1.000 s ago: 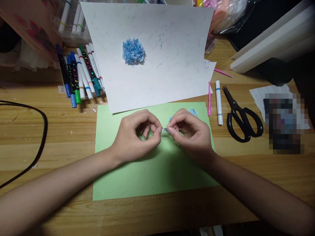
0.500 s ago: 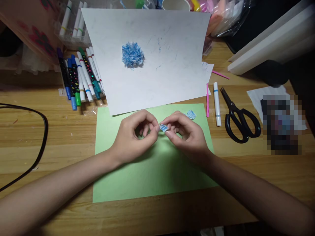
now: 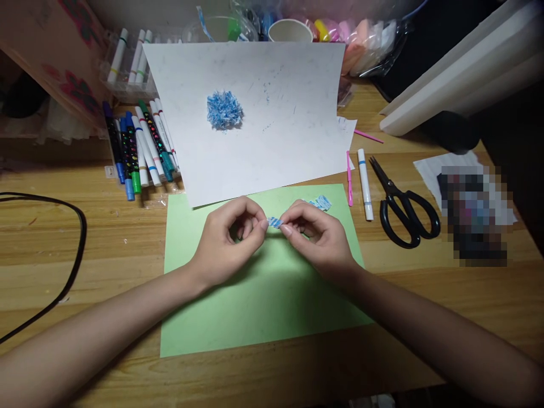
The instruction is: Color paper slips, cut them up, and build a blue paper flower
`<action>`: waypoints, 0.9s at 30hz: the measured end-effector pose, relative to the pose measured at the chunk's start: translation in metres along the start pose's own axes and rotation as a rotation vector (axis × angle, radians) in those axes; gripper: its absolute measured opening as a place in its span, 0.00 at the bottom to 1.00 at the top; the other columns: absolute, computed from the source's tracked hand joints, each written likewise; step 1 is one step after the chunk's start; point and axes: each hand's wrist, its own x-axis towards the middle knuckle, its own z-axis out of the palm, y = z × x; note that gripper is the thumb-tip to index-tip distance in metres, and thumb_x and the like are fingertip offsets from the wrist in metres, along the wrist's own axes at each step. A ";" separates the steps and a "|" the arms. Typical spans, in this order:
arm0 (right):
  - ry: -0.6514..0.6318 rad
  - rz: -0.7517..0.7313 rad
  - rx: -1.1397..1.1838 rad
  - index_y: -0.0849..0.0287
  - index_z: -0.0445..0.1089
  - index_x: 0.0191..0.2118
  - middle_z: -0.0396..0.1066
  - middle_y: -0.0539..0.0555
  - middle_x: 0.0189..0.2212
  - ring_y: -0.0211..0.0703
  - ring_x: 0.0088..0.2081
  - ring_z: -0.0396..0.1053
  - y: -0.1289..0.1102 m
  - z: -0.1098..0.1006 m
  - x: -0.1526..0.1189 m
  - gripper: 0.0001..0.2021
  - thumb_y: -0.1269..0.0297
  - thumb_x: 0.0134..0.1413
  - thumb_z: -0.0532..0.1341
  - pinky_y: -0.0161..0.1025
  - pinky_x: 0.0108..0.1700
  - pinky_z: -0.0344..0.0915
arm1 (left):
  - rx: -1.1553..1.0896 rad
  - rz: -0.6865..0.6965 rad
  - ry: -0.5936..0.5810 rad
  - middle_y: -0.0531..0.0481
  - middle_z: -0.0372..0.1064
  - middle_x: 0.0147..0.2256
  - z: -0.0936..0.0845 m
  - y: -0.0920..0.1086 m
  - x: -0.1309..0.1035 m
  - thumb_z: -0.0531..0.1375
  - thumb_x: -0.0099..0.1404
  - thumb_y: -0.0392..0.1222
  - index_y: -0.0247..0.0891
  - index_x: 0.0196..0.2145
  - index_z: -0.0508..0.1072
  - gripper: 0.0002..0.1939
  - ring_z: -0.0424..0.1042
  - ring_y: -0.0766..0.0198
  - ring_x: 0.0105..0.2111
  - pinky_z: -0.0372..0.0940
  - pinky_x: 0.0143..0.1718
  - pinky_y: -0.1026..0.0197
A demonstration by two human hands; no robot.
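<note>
Between both hands, above a green paper sheet [image 3: 204, 317], is a small blue-and-white paper strip [image 3: 274, 222]. The thumb and forefinger of my left hand [image 3: 232, 241] pinch its left end. My right hand [image 3: 318, 235] grips the right end, thumb and forefinger closed on it. Behind my right fingers, more blue-and-white paper pieces [image 3: 322, 202] lie on the green sheet, partly hidden. A fluffy blue-and-white paper clump [image 3: 224, 110] rests on a large white sheet [image 3: 255, 158] beyond the hands.
On the right lie a white marker [image 3: 365, 184], a thin pink stick [image 3: 349, 178] and black-handled scissors [image 3: 403, 207]. Several markers [image 3: 144, 144] fill a clear case at left. A black cable [image 3: 79, 249] curves over the left side. A white cup [image 3: 291, 29] stands behind the white sheet.
The strip has turned and now shows stretched flat between the two pinches, with my right fingers slightly further off. The whole view has shifted a little.
</note>
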 end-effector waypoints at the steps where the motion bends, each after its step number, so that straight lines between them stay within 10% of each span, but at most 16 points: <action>1: -0.003 0.003 0.004 0.57 0.68 0.32 0.63 0.49 0.27 0.36 0.28 0.62 0.000 0.000 0.000 0.01 0.70 0.53 0.60 0.35 0.28 0.60 | 0.000 0.000 0.001 0.54 0.60 0.21 0.000 0.000 0.000 0.58 0.60 0.36 0.38 0.28 0.67 0.04 0.59 0.69 0.22 0.55 0.22 0.64; 27: -0.030 -0.040 0.035 0.57 0.67 0.29 0.62 0.48 0.26 0.36 0.28 0.60 0.001 -0.002 0.000 0.05 0.68 0.56 0.58 0.36 0.30 0.58 | 0.117 -0.001 -0.099 0.53 0.64 0.27 0.001 -0.001 0.001 0.58 0.63 0.41 0.38 0.32 0.67 0.05 0.61 0.69 0.25 0.58 0.26 0.64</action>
